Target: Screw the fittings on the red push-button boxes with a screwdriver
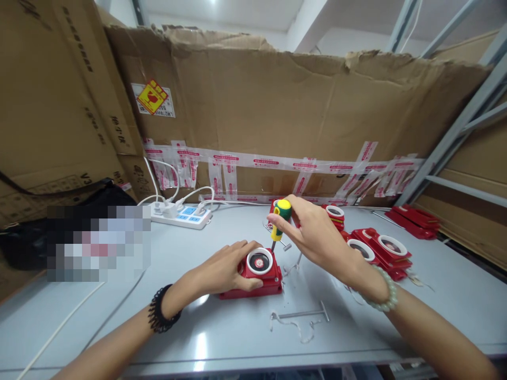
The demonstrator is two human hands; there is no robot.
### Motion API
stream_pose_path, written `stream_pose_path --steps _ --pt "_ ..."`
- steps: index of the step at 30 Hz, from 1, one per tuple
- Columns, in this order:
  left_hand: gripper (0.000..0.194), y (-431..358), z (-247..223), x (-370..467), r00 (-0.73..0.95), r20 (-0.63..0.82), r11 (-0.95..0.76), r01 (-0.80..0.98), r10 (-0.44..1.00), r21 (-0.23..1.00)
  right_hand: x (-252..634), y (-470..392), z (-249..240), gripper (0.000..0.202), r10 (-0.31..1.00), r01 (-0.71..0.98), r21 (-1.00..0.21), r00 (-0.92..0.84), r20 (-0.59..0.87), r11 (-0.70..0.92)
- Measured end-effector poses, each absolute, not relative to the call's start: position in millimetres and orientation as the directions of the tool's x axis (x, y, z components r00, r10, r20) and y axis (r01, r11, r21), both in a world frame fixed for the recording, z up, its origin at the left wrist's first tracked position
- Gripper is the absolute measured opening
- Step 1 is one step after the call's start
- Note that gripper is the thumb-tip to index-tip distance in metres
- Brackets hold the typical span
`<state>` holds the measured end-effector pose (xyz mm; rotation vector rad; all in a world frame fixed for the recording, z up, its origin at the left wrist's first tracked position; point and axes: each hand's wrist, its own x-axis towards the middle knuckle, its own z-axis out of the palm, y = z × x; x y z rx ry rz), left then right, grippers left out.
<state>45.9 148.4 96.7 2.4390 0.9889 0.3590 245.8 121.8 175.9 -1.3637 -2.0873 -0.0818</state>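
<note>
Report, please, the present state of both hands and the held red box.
Left hand holding red box on table. Right hand gripping screwdriver, tip near box's far right corner. T-shaped metal bar on near side, apart from box.

1 red box (269, 278) — white-ringed window (259, 262) facing up — lies flat, 1 yellow-green screwdriver (276, 233) tilted at its corner.

From the red box (270, 277), bare table (229, 330) lies open at six o'clock; a T-handled rod (303, 314) obstructs four, red units (387, 260) three, power strip (192, 218) ten
</note>
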Motion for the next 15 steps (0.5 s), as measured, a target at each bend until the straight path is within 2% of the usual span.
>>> stream_pose_path --steps 4,7,10,13,15 --pt "0.047 148.0 97.2 45.7 0.707 0.052 -0.623 0.583 0.706 0.522 242.0 118.6 181.5 0.01 0.828 0.811 -0.36 -0.248 0.503 0.462" --pt "0.047 148.0 97.2 45.7 0.706 0.056 -0.623 0.58 0.705 0.524 240.9 118.8 181.9 0.014 0.813 0.83 -0.332 -0.225 0.537 0.448" --pt "0.048 148.4 96.7 45.7 0.708 0.061 -0.626 0.577 0.704 0.525 239.0 121.4 178.7 0.008 0.801 0.848 -0.292 -0.226 0.554 0.442" --pt "0.047 148.6 96.5 45.4 0.708 0.059 -0.625 0.579 0.704 0.523 237.0 125.5 176.6 0.021 0.79 0.86 -0.257 -0.236 0.565 0.441" --pt "0.047 148.3 96.8 45.4 0.707 0.057 -0.623 0.579 0.705 0.526 237.2 127.2 177.9 0.018 0.787 0.837 -0.269 -0.268 0.556 0.476"
